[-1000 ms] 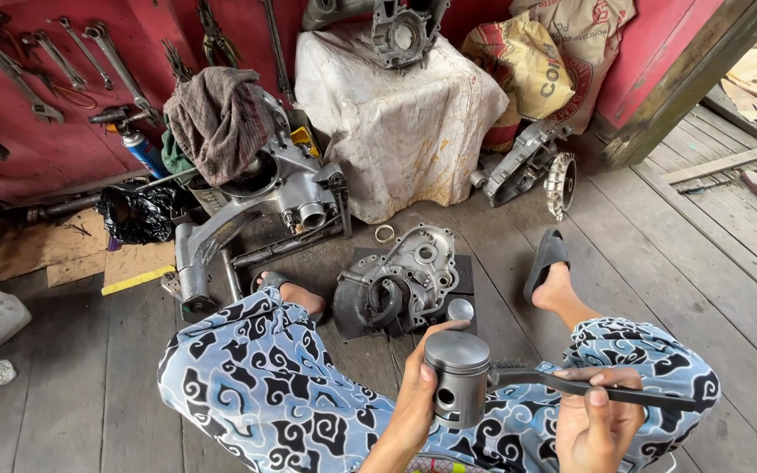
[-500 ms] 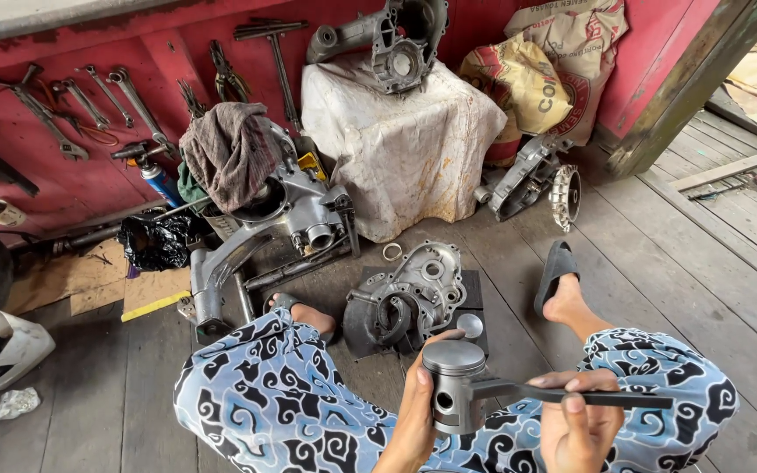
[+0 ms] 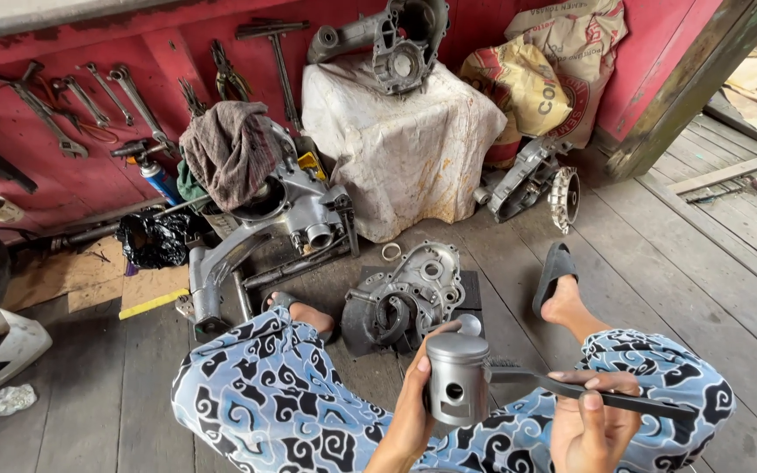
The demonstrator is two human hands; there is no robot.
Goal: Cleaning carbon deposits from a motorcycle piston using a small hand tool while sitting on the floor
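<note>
My left hand [image 3: 415,412] is wrapped around a grey metal piston [image 3: 456,378], held upright over my lap with its pin hole facing me. A thin dark flat tool [image 3: 606,398] lies across the fingers of my right hand [image 3: 590,425], its tip touching the piston's right side. Both knees, in blue patterned trousers, frame the hands. On the wooden floor just beyond the piston lies a grey engine case cover [image 3: 405,296] on a dark mat.
An engine casing with a swing arm [image 3: 273,232] sits to the left, a rag [image 3: 231,149] draped on it. Behind stands a cloth-covered block [image 3: 405,153] with another casing on top, sacks, and wrenches [image 3: 89,101] on the red wall. A second casing [image 3: 532,182] lies at right.
The camera has tilted and the piston sits lower in view. My left hand has turned the piston so its pin hole faces me. The dark tool stays against its side.
</note>
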